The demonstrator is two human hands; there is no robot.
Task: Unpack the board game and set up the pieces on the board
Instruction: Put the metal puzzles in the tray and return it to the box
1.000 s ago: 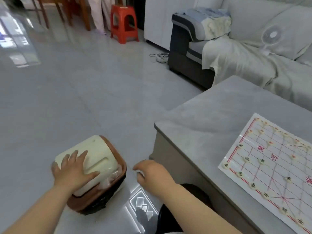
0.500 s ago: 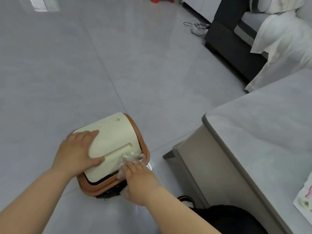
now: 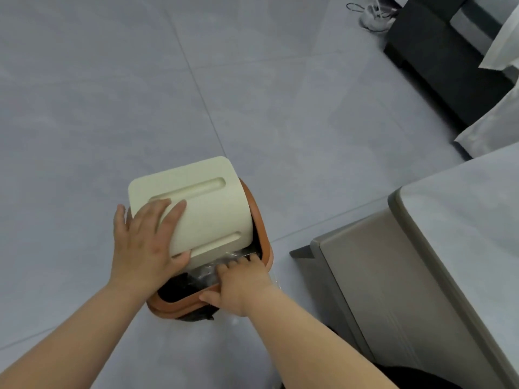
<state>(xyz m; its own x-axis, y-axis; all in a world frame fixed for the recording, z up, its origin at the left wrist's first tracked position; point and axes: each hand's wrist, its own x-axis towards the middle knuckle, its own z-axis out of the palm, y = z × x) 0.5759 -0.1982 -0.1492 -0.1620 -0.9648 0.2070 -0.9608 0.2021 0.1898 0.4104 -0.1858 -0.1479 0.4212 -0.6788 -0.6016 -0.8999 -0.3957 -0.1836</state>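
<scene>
The left hand (image 3: 143,248) lies flat on the cream swing lid (image 3: 207,209), fingers straight and thumb against its near edge, holding it tipped. The right hand (image 3: 241,284) reaches into the gap below, thumb on the rim. Its fingers bend down onto the crumpled clear plastic wrap (image 3: 207,272), and whether they pinch it cannot be told. The wrap sits in the mouth of the brown bin (image 3: 261,220), over a black liner (image 3: 174,287). The bin stands on a grey tiled floor (image 3: 84,108), near the corner of a grey table (image 3: 463,220). Farther off, a dark sofa base (image 3: 438,51) carries a white cloth (image 3: 494,127), with a white cord (image 3: 373,16) beside it.
</scene>
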